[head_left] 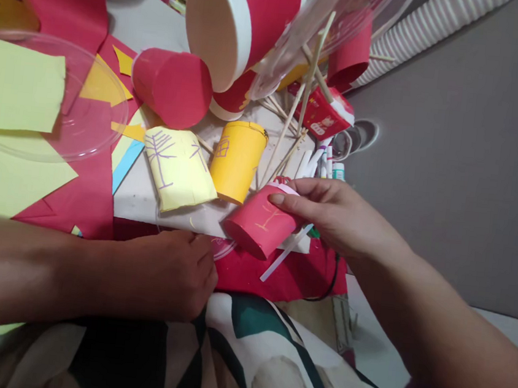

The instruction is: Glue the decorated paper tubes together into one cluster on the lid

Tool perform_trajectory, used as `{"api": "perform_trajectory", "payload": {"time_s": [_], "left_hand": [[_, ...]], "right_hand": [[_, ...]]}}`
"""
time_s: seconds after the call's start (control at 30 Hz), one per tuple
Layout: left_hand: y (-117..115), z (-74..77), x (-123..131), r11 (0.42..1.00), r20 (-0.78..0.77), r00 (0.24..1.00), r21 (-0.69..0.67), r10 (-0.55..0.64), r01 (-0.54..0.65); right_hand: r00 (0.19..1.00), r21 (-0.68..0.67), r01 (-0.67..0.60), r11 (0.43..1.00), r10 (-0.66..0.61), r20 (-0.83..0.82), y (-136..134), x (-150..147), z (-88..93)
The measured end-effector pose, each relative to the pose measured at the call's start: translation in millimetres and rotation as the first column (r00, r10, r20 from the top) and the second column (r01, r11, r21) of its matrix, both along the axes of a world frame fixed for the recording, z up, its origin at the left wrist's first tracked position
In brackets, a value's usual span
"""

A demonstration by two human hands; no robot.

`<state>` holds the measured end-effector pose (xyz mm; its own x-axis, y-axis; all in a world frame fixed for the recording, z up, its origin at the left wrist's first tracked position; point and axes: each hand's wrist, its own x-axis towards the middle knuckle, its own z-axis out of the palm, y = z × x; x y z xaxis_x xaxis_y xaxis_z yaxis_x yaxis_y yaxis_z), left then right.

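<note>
My right hand (330,217) grips a small red paper cup (261,226) lying on its side, with a yellow line drawing on it. A thin white strip (286,253) pokes out below the cup. My left hand (171,277) rests curled at the table's near edge, fingers closed against the rim of a clear plastic lid (223,249). Just beyond stand a yellow cup (237,161) and a flattened pale yellow paper tube (177,170) with purple lines.
More red cups (173,86) and a large tipped one (237,22) lie among wooden sticks (296,108). A clear plastic dish (88,120) covers yellow and red paper at left. Markers (325,161) and a red box (325,117) sit at the table's right edge.
</note>
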<state>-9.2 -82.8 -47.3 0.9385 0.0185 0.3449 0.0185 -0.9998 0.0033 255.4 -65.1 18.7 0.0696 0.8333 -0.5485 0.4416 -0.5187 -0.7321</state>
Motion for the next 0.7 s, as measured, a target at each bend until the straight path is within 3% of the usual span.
{"api": "perform_trajectory", "payload": {"time_s": [0.2,0.47,0.7], "left_hand": [[-2,-9.0,-1,1.0,0.063,0.998,-0.001,0.023,-0.023],[-1,1.9,-2,0.999,-0.045,0.998,0.018,0.052,-0.051],[-3,-8.8,6,0.992,-0.087,0.988,-0.01,0.125,-0.127]], "right_hand": [[1.0,0.006,-0.01,1.0,0.01,-0.006,7,-2,-4.0],[0.998,-0.067,0.051,0.996,-0.053,-0.019,15,-5,-5.5],[0.997,-0.082,0.07,0.994,-0.072,-0.025,12,-8,-12.9]]}}
